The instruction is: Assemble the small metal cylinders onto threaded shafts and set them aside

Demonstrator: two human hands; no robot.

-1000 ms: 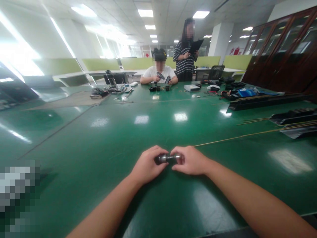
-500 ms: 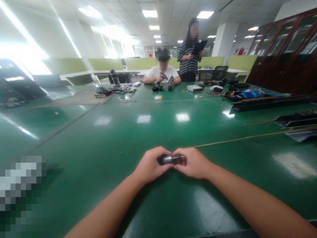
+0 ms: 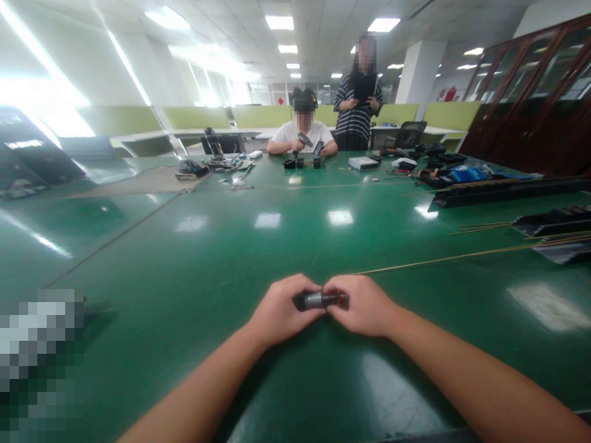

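Held level just above the green table (image 3: 258,246) is a small cylindrical part (image 3: 314,300), silver in the middle and dark toward its ends. My left hand (image 3: 279,311) is closed around its left end, thumb and fingers curved about it. Around the right end curl the fingers of my right hand (image 3: 367,307). The fingertips of both hands meet near the middle. Both tips of the part are partly hidden by my fingers, and its exact kind cannot be made out.
A thin brass-coloured rod (image 3: 443,258) runs right from behind my right hand to dark metal channels (image 3: 561,249). A blurred object (image 3: 39,335) lies at left. Across the table a seated person (image 3: 302,132) holds a power drill (image 3: 305,140); another stands with a clipboard (image 3: 364,89).
The cylindrical part has shifted very slightly in my hands, with its silver section looking duller. My hands stay almost in place. The standing person has turned and drawn the clipboard nearer the chest.
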